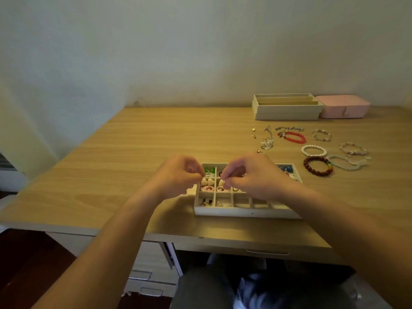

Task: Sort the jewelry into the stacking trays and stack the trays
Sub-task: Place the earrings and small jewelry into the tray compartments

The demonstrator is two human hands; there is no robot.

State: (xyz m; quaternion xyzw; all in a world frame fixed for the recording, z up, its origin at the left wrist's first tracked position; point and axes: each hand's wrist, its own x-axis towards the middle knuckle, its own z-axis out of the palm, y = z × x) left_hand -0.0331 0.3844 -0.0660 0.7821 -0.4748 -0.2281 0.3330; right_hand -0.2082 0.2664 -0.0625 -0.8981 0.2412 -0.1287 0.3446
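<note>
A shallow cream compartment tray (245,211) sits on the near middle of the light wooden desk (111,163), and both hands are held just above its far-left cells. The right hand (254,175) has its fingers curled, thumb and forefinger pinching a small cream heart-shaped piece (221,182) over the tray's middle row. The left hand (178,175) is curled too, its fingertips pressed together right above the tray's left edge; whether anything is between them is too small to tell. The two hands' fingertips are near each other but apart.

In the cell between them lie two more cream hearts (207,181), with pink ring-shaped pieces (207,188) just nearer and green pieces (209,170) just farther. Small dark and silver earrings (206,202) lie in the near-left cell, and blue pieces (286,168) in the far-right one.

Right of the tray, loose on the desk, are a dark brown bead bracelet (317,166), a white pearl bracelet (314,151), a frosted clear bracelet (347,161) and a red bead bracelet (294,137), with small silvery chains and earrings (267,139) to their left. At the far right a second cream tray with long slots (287,112) stands touching a pink box (343,108).
</note>
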